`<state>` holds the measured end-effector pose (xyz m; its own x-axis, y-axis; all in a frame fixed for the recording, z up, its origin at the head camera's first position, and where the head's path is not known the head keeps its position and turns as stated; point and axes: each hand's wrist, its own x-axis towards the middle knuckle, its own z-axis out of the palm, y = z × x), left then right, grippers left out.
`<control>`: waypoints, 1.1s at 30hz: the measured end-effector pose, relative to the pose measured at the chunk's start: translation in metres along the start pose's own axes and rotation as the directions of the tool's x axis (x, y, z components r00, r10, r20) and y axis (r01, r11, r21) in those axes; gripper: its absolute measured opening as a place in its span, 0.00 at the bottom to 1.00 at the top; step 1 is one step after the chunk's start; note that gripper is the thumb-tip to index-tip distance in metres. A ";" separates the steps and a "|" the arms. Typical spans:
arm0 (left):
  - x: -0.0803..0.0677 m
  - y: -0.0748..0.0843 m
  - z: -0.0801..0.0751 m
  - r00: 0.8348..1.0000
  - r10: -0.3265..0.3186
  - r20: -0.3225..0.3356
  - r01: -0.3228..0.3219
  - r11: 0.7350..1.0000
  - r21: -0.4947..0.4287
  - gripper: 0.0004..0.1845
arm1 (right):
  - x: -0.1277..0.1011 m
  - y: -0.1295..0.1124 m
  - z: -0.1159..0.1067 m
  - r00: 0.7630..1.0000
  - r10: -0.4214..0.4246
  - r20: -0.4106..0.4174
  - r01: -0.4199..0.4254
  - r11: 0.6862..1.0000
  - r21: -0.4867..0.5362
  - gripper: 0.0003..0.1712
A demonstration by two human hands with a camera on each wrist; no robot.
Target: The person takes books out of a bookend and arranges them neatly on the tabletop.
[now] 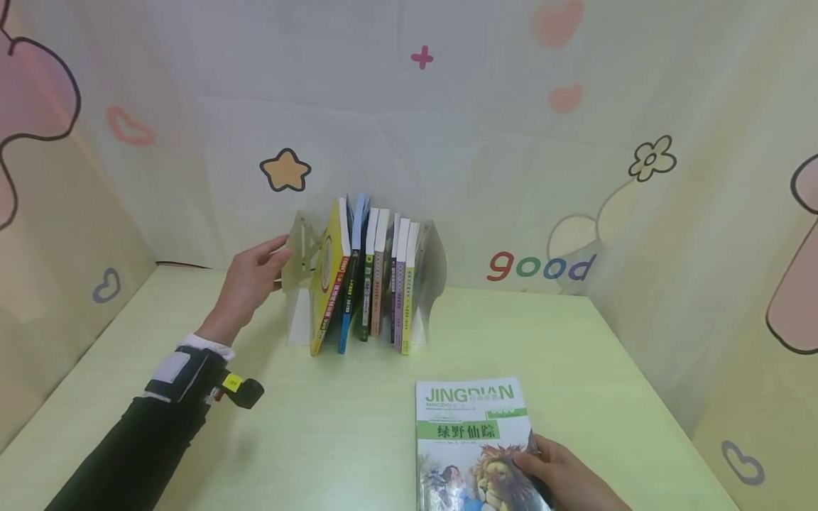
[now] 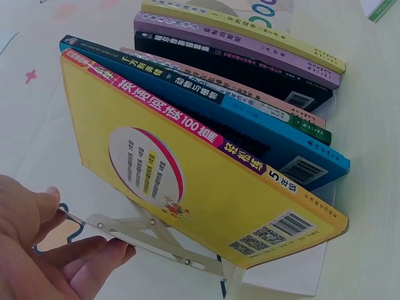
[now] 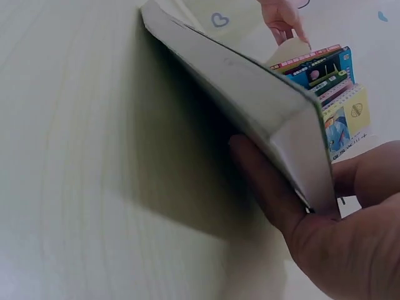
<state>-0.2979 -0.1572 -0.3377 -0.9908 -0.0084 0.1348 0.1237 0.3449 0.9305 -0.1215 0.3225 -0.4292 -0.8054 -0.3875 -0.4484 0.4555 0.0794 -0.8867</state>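
Note:
A clear plastic book stand (image 1: pixel 296 248) at the back of the table holds several upright books. A yellow book (image 1: pixel 329 273) leans at its left end. My left hand (image 1: pixel 271 262) pinches the stand's left plate (image 2: pixel 119 228) between thumb and fingers, close beside the yellow book (image 2: pixel 187 181). A white and green book with a lion on its cover (image 1: pixel 469 440) lies near the front edge. My right hand (image 1: pixel 543 465) grips its lower right corner. In the right wrist view the fingers (image 3: pixel 262 181) curl under the raised book (image 3: pixel 250 94).
A blue book (image 2: pixel 300 156) and several thinner ones (image 1: pixel 390 284) fill the stand up to its right plate (image 1: pixel 431 270). Printed fabric walls (image 1: pixel 703 213) enclose the pale green table (image 1: pixel 319 440) on three sides. A black wrist camera (image 1: pixel 243 390) sits on my left sleeve.

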 end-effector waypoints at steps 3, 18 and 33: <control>0.000 0.000 0.000 1.000 -0.003 0.000 0.003 1.000 -0.015 0.28 | 0.000 0.002 0.001 0.999 0.013 -0.052 -0.018 0.995 -0.098 0.32; 0.000 -0.001 0.000 1.000 -0.002 -0.002 0.002 1.000 -0.018 0.28 | 0.003 0.002 0.004 0.984 -0.032 -0.173 -0.029 0.939 -0.341 0.35; -0.002 0.000 -0.001 1.000 0.007 0.009 -0.006 1.000 -0.026 0.29 | 0.010 0.005 0.020 0.852 -0.239 -0.466 -0.226 0.635 -0.739 0.19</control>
<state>-0.2957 -0.1576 -0.3375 -0.9904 0.0023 0.1380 0.1314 0.3208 0.9380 -0.1200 0.3008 -0.4365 -0.9718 0.0785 -0.2222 0.1905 0.8168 -0.5446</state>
